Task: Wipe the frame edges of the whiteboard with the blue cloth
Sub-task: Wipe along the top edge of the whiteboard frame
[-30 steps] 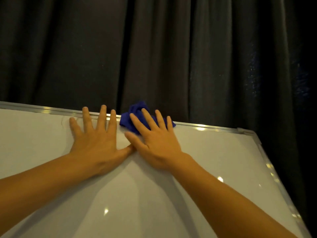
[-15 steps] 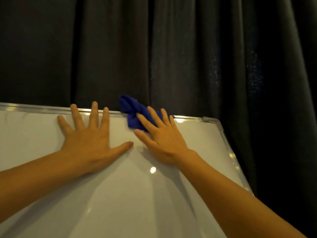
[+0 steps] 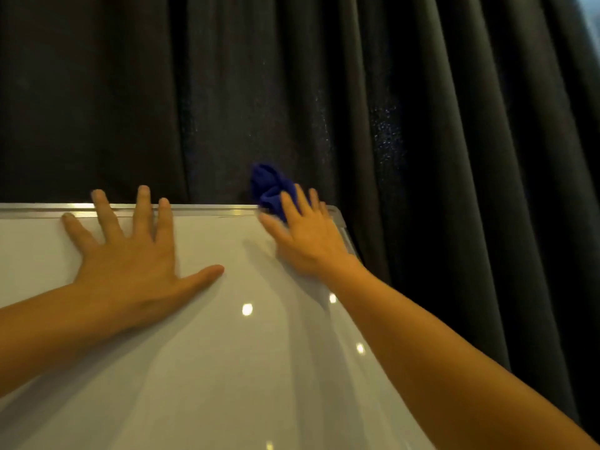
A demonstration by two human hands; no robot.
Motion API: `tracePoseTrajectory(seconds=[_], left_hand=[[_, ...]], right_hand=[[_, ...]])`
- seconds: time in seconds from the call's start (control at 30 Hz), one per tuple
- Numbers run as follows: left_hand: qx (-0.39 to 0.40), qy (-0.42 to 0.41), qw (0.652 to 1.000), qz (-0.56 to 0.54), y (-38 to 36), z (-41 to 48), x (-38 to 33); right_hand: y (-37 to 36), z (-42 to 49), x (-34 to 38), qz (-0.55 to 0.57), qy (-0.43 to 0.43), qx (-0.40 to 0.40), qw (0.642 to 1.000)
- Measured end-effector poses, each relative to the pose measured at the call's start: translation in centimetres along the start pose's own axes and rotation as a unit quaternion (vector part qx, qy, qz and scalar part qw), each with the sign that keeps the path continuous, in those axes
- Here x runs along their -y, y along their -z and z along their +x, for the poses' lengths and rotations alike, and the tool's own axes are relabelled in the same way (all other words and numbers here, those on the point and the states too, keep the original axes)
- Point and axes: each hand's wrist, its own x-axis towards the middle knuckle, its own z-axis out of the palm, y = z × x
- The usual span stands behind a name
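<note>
The whiteboard fills the lower left, with a silver metal frame along its top edge and a rounded corner at the upper right. My left hand lies flat on the board with its fingers spread, fingertips reaching over the top frame. My right hand presses the bunched blue cloth onto the top frame just left of the corner. Part of the cloth sticks up above the frame; the rest is hidden under my fingers.
A dark pleated curtain hangs right behind the board and fills the whole background. The board's right frame edge runs down under my right forearm. Small light reflections dot the glossy board surface.
My right hand has slid the blue cloth rightward along the top frame, away from my left hand and up to the right corner. My left hand stays flat on the board.
</note>
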Motion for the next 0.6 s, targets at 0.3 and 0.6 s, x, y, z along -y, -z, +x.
tracePoseTrajectory(seconds=[0.3, 0.6], left_hand=[[0.009, -0.093, 0.996, 0.013, -0.2, -0.4, -7.3], [-0.038, -0.115, 0.993, 0.013, -2.1, 1.1, -11.5]], right_hand=[[2.1, 0.8, -4.2, 0.136, -0.122, -0.081, 0.980], [6.2, 0.4, -8.2, -0.069, -0.143, -0.166, 0.973]])
